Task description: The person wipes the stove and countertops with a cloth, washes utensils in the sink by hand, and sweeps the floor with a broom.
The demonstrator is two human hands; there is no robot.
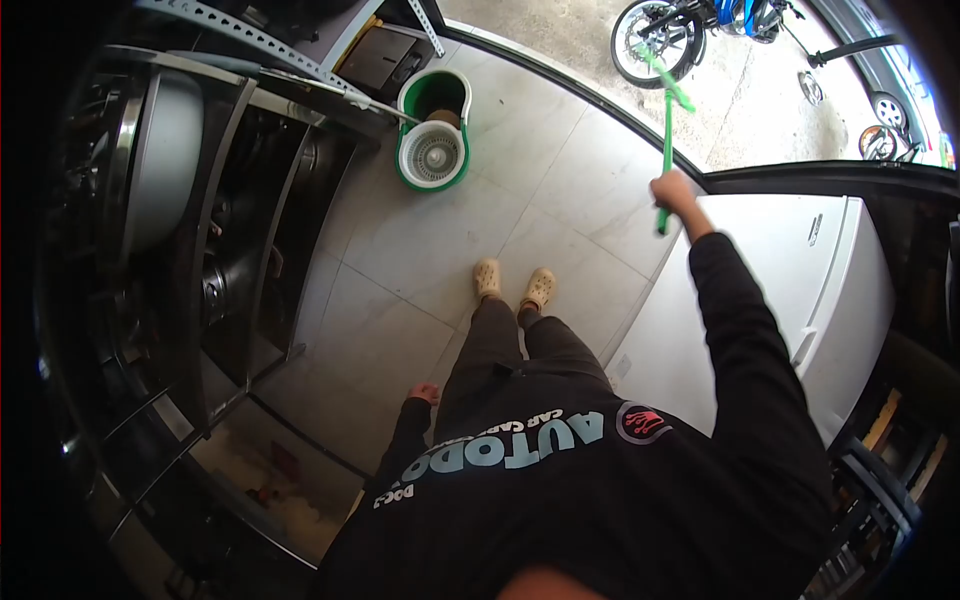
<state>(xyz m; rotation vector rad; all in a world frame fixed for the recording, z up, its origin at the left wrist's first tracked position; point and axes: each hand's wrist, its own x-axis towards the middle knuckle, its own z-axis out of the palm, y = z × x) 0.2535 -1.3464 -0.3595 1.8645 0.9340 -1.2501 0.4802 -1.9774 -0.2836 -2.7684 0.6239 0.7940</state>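
My right hand [675,191] is raised in front of the glass, with its fingers wrapped round the handle of a green squeegee-like tool [668,140]. The tool's head points up and away, slightly blurred, against the bright view outside. Low at my left side hangs my left hand [425,393], beside my thigh. Its fingers look curled, but they are too small and dark to tell what they do.
A green and white mop bucket [433,130] stands on the tiled floor [400,250] ahead. Metal shelves [240,230] with pots line the left. To the right is a white chest freezer [760,260]; a motorcycle [665,40] stands outside the glass.
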